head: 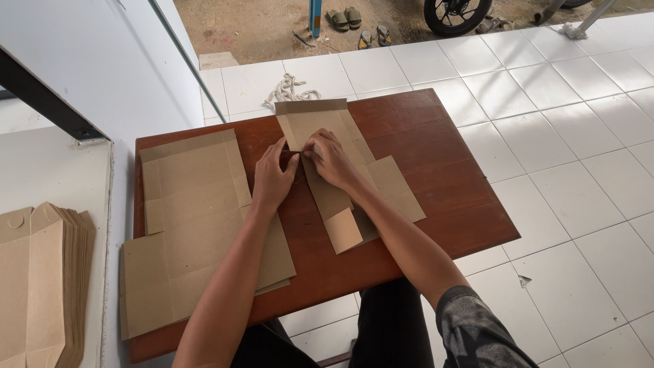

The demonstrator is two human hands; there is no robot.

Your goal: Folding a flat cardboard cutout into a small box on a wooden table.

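A flat brown cardboard box blank point(340, 170) lies in the middle of a small red-brown wooden table point(436, 163). My left hand point(272, 178) presses down at the blank's left edge, fingers together. My right hand point(332, 158) rests on the blank beside it and pinches a flap near the middle; both hands meet at the fold. A stack of larger flat cardboard blanks point(191, 232) lies on the table's left half, partly under my left forearm.
Another stack of folded brown blanks point(41, 286) sits on a white surface at far left. White floor tiles point(565, 170) surround the table. A knotted white rope point(289, 88) lies behind the table; sandals and a motorcycle wheel point(453, 13) are beyond.
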